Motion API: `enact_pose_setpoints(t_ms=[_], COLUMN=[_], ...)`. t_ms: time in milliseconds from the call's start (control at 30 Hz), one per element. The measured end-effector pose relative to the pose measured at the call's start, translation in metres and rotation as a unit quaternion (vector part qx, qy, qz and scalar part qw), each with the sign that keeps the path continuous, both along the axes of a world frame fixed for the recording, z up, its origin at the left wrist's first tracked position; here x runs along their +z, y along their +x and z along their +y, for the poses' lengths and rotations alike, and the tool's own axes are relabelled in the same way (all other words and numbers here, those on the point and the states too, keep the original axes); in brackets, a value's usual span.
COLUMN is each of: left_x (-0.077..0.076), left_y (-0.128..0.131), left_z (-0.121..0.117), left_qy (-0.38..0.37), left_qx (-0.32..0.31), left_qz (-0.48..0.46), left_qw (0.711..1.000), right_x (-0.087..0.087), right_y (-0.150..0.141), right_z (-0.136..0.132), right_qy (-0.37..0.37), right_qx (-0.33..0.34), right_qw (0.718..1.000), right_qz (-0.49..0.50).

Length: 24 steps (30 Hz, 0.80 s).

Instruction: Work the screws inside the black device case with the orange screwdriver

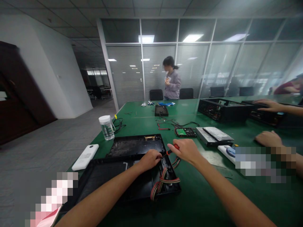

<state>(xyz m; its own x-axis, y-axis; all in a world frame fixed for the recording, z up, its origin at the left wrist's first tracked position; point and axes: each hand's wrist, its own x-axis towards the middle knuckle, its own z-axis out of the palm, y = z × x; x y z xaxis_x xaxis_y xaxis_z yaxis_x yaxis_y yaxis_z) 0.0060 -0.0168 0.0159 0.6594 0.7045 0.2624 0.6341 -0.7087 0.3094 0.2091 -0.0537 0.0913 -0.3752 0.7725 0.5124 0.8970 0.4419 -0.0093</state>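
Observation:
My right hand (pixel 187 150) is wrapped round a screwdriver (pixel 169 152) with a red and black handle. Its shaft points left and down to the edge of an open black metal case (pixel 142 186). My left hand (pixel 151 160) reaches over this case, thumb and fingertips pinched together close to the screwdriver's tip; anything between them is too small to make out. A bundle of red, black and pale ribbon-like cables (pixel 163 182) hangs over the case's right end. Directly behind lies a black panel (pixel 136 146) with a brass-coloured strip.
On the green table (pixel 139 121) are a clear bottle (pixel 107 127), a white device (pixel 85 156), a circuit-board drive (pixel 185 132), silver drives (pixel 214 135), loose cables (pixel 175 122) and a black computer chassis (pixel 223 110). A co-worker's hands (pixel 270 138) rest at right; another person (pixel 172 78) stands behind.

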Motion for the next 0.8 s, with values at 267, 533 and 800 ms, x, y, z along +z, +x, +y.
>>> enact_pose_setpoints(t_ms=[267, 533, 800], left_x=[0.002, 0.002, 0.001], left_y=[0.0, 0.001, 0.002], left_z=[-0.002, -0.002, -0.003], left_qy=[-0.001, 0.0, 0.004], left_qx=[0.017, 0.019, 0.03], left_qz=[0.018, 0.01, 0.013], left_qw=[1.0, 1.0, 0.999], right_x=[0.043, 0.047, 0.048], right_y=[-0.041, -0.038, -0.038], right_z=[0.0, 0.0, 0.001], right_qy=[-0.059, -0.084, -0.109], right_qx=[-0.096, -0.076, -0.092], right_qw=[0.988, 0.988, 0.984], right_qz=[-0.105, -0.105, -0.105])
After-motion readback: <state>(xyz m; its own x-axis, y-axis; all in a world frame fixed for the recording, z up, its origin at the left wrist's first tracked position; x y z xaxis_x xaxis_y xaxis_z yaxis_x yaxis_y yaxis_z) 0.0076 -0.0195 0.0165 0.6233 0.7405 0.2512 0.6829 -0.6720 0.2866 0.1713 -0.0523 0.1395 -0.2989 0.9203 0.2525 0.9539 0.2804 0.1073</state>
